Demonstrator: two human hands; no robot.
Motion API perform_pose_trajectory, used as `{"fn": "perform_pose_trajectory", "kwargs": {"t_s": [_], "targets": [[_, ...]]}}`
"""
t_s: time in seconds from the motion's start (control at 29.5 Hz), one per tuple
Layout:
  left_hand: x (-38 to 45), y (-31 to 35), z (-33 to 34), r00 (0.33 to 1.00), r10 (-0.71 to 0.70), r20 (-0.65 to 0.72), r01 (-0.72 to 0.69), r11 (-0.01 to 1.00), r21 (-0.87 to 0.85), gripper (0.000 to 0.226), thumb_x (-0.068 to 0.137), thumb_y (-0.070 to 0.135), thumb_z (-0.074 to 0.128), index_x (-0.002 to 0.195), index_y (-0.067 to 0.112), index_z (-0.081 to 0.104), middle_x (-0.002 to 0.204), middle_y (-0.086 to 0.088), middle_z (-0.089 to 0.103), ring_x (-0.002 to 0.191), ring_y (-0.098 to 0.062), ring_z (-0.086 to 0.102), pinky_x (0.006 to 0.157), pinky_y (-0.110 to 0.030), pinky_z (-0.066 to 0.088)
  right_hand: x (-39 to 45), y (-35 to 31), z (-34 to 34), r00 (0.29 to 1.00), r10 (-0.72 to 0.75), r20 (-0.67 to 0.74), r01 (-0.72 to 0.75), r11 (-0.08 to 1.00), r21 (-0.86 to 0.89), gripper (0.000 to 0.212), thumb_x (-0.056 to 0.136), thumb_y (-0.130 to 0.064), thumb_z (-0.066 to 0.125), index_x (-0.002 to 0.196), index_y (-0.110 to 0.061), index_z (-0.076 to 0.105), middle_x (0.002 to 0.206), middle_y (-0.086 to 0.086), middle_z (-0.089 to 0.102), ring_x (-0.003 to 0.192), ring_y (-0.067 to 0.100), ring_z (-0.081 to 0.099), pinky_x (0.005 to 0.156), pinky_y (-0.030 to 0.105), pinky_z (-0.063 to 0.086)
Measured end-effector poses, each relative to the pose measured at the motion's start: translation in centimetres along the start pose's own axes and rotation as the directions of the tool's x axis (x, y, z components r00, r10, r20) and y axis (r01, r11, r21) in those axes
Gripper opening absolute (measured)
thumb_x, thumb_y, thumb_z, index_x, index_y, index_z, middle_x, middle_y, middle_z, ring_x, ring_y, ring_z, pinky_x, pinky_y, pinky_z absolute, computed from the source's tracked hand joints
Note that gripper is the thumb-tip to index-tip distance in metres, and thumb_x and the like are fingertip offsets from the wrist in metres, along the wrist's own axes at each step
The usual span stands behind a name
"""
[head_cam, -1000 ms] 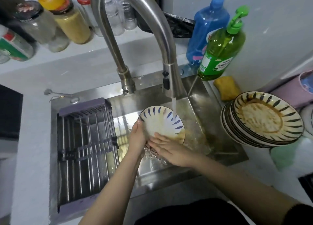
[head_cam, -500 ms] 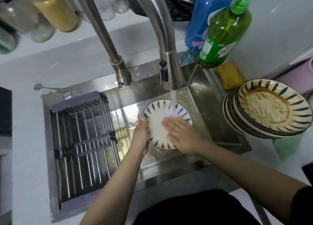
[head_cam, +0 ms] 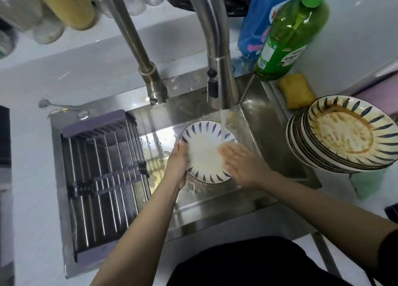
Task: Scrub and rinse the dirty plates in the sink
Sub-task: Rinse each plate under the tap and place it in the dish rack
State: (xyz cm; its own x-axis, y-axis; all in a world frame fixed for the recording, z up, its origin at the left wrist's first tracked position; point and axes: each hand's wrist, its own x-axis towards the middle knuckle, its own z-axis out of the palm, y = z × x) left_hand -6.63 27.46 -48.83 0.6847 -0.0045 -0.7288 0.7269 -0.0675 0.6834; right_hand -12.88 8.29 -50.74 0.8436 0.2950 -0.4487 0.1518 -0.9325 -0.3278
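Now we see the round white plate with blue dashes on its rim (head_cam: pixel 205 154) held in the steel sink basin (head_cam: pixel 256 122), face up and tilted toward us; round, so no long axis. Our left hand (head_cam: pixel 177 166) grips its 9 o'clock rim, fingers curled around the edge. Our right hand (head_cam: pixel 242 164) lies flat on the face at 3 o'clock, fingers spread. Water from the curved steel faucet (head_cam: pixel 217 66) hits the plate at 1 o'clock. Basin walls sit close at 12 and 3; the dark slatted drying rack (head_cam: pixel 103 184) fills the 9 o'clock side. A stack of dirty striped plates (head_cam: pixel 344 135) stands on the counter at 3 o'clock, with a yellow sponge (head_cam: pixel 296 91) and a green soap bottle (head_cam: pixel 288 38) at 2.
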Motion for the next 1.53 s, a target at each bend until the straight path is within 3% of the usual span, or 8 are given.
{"fn": "perform_pose_trajectory", "kwargs": {"t_s": [0.34,0.48,0.58,0.71,0.85,1.05,1.36,1.53], "targets": [[0.2,0.5,0.1,1.0,-0.017,-0.025,0.015,0.995,-0.097,0.055,0.101,0.051,0.029,0.126,0.01,0.058,0.118,-0.009,0.066,0.093,-0.017,0.065,0.072,-0.028,0.053,0.1,-4.2,-0.8,0.968,-0.217,0.126,0.165,0.928,0.334,0.049,0.103,-0.043,0.011,0.15,-0.03,0.019,0.156,-0.016,0.011,0.143,-0.001,-0.001,0.117,0.024,-0.006],[0.1,0.0,0.2,0.999,-0.024,-0.028,0.023,0.998,-0.056,0.055,0.102,0.047,0.033,0.132,0.006,0.053,0.124,-0.015,0.062,0.094,-0.022,0.062,0.066,-0.029,0.053,0.2,-0.1,0.4,0.996,0.004,0.091,-0.009,0.998,0.057,0.089,0.08,-0.069,-0.02,0.152,-0.028,0.012,0.159,-0.007,0.011,0.147,0.013,0.003,0.12,0.035,-0.003],[-0.1,-1.0,0.4,0.999,-0.028,0.038,0.029,0.999,-0.02,0.059,0.1,0.05,0.035,0.13,0.003,0.055,0.109,-0.013,0.067,0.094,-0.024,0.065,0.07,-0.033,0.054,2.9,-1.4,-0.4,0.988,0.138,0.071,-0.141,0.989,0.044,0.058,0.1,-0.048,0.001,0.152,-0.024,-0.005,0.16,-0.004,-0.006,0.147,0.016,-0.01,0.117,0.032,-0.014],[-0.6,-0.9,0.7,0.984,-0.037,0.176,0.033,0.999,0.028,0.041,0.099,0.056,0.022,0.118,0.036,0.052,0.109,0.01,0.064,0.09,0.0,0.064,0.077,-0.018,0.051,4.7,-5.4,-0.9,0.999,-0.011,0.043,0.001,0.975,0.222,0.052,0.102,-0.041,0.007,0.15,-0.029,-0.012,0.156,-0.011,-0.019,0.143,0.011,-0.023,0.118,0.034,-0.013],[-0.1,0.1,0.6,0.971,-0.099,0.217,0.127,0.985,-0.119,0.067,0.093,0.065,0.026,0.125,0.012,0.053,0.118,-0.009,0.067,0.109,-0.017,0.064,0.101,-0.036,0.046,3.7,-6.8,-1.3,0.99,-0.136,0.046,0.114,0.941,0.32,0.051,0.104,-0.034,0.016,0.151,-0.02,0.002,0.158,-0.008,-0.006,0.142,0.001,-0.016,0.119,0.031,-0.01],[0.8,-0.9,0.4,0.985,-0.138,0.101,0.153,0.975,-0.162,0.052,0.101,0.052,0.028,0.106,0.014,0.063,0.084,-0.004,0.073,0.078,-0.019,0.068,0.069,-0.032,0.055,-0.4,-3.8,-3.2,0.937,-0.27,0.223,0.213,0.945,0.25,0.046,0.105,-0.037,0.016,0.15,-0.03,0.02,0.157,-0.013,0.016,0.144,0.001,0.003,0.116,0.021,-0.002],[-0.1,-1.2,1.3,0.986,-0.068,0.153,0.059,0.996,0.061,0.053,0.097,0.062,0.028,0.12,0.023,0.055,0.097,0.0,0.066,0.081,-0.024,0.058,0.057,-0.029,0.039,2.9,-2.2,-1.2,0.992,0.068,0.105,-0.081,0.989,0.123,0.054,0.103,-0.042,0.009,0.15,-0.026,-0.011,0.155,-0.005,-0.02,0.138,0.01,-0.028,0.117,0.035,-0.014],[0.9,0.0,1.1,0.985,-0.037,0.167,0.036,0.999,0.007,0.06,0.097,0.06,0.028,0.13,0.017,0.055,0.12,-0.007,0.067,0.109,-0.021,0.065,0.091,-0.037,0.051,1.4,-4.8,-1.7,0.972,-0.212,0.105,0.185,0.958,0.219,0.045,0.104,-0.036,0.014,0.142,-0.032,-0.009,0.146,-0.02,-0.021,0.137,0.002,-0.025,0.116,0.028,-0.016]]}}
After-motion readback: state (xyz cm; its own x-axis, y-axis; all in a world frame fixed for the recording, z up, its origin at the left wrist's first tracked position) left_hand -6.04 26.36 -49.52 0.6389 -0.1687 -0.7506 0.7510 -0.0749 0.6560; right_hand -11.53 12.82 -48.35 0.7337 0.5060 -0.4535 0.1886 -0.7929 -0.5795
